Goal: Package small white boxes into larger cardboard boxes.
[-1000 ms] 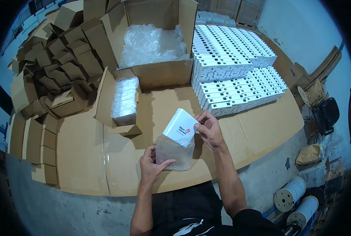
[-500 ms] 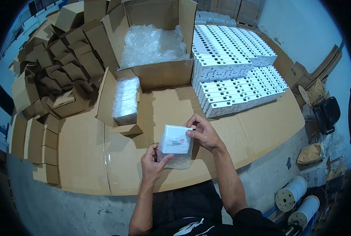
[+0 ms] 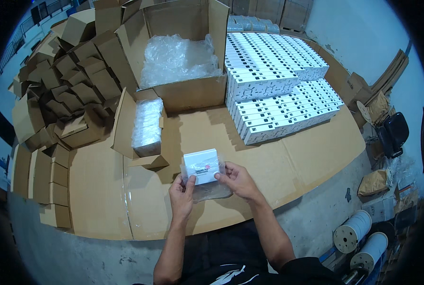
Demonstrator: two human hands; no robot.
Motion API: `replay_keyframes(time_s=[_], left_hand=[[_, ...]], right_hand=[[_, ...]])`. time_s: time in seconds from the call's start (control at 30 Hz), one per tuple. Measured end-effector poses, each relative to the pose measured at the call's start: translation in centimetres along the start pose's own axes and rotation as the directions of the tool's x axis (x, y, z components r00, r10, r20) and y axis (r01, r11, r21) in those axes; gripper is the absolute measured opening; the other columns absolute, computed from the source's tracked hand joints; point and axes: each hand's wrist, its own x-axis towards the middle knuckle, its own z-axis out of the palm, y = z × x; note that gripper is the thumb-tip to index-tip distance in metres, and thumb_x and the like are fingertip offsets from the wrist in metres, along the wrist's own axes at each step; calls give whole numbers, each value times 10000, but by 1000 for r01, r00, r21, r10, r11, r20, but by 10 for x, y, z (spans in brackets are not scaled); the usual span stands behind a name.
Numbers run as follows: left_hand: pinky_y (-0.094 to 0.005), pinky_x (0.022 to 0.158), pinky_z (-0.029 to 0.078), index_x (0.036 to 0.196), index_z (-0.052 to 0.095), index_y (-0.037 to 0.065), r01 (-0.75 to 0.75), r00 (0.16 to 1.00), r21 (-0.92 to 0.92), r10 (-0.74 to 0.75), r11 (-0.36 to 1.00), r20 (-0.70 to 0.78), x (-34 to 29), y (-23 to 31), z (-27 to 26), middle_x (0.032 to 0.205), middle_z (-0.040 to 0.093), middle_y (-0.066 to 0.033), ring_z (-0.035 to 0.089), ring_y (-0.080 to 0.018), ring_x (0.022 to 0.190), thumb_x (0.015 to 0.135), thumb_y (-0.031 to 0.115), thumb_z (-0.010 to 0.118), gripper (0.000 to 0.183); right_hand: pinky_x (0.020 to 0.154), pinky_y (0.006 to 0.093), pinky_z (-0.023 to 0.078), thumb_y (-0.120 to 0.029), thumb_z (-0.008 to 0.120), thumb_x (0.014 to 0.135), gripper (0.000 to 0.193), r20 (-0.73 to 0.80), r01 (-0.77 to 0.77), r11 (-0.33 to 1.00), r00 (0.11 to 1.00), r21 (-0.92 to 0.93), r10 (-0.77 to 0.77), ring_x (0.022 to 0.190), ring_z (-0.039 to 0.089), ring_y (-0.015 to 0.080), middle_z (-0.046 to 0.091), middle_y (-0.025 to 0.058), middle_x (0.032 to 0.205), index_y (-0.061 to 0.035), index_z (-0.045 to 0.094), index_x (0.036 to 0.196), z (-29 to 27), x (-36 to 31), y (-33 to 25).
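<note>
A flat white square box (image 3: 201, 164) sits partly inside a clear plastic bag (image 3: 212, 192) above the near part of the cardboard-covered table. My left hand (image 3: 181, 192) grips the bag and the box's lower left corner, thumb on top. On the other side, my right hand (image 3: 238, 179) pinches the bag's edge, its thumb against the box's right side. The box's upper edge sticks out of the bag. Just beyond, to the left, an open small carton (image 3: 157, 160) holds a row of bagged items (image 3: 147, 128).
A large open carton (image 3: 188, 95) filled with clear plastic bags (image 3: 181, 59) stands at the back. Stacked white boxes (image 3: 269, 85) rise at the back right. Many opened brown cartons (image 3: 79, 71) crowd the left. White spools (image 3: 352, 230) stand on the floor at the right.
My right hand has moved from the box's upper right corner down to its right side. The box sits slightly further left, with the bag now around its sides.
</note>
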Motion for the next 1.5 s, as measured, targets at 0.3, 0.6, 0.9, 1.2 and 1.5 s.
replay_keyframes(time_s=[0.3,0.6,0.9,1.2,1.5], left_hand=[[-249,809,497,1151,666,-34,-43,999,17,43,999,14,7,2,2,984,693,-38,615,-84,898,1010,188,648,264],[-252,774,510,1196,682,-56,-104,992,18,105,994,-66,9,7,12,977,701,-42,615,-85,878,1036,209,606,318],[-284,897,504,1103,720,-49,-116,993,-361,109,925,-38,8,13,11,1044,728,-104,651,-145,968,987,160,676,243],[-308,943,522,1108,693,-40,-30,993,-122,44,992,110,8,39,9,1135,695,-114,642,-165,1060,918,-20,697,190],[-274,857,565,1030,716,-30,-148,927,-36,151,988,343,20,21,-18,1178,658,-125,659,-163,984,873,-53,717,158]], right_hand=[[779,255,511,-161,617,1022,224,-111,63,996,991,-63,-69,880,607,66,687,19,950,33,655,1127,13,4,6],[734,249,501,-199,579,1046,248,-104,86,996,991,-38,-89,824,574,56,655,2,903,18,641,1146,23,5,-1],[862,273,522,-193,501,1072,331,-90,165,974,979,-153,-180,949,633,116,716,63,1011,57,659,1220,22,-2,-29],[984,302,493,-137,518,1054,296,-80,163,980,982,-115,-173,1077,637,167,702,111,1157,50,655,1238,20,0,-24],[961,331,518,-7,728,878,235,68,321,895,946,-308,-316,1067,659,193,696,121,1188,-5,723,1113,8,-7,-17]])
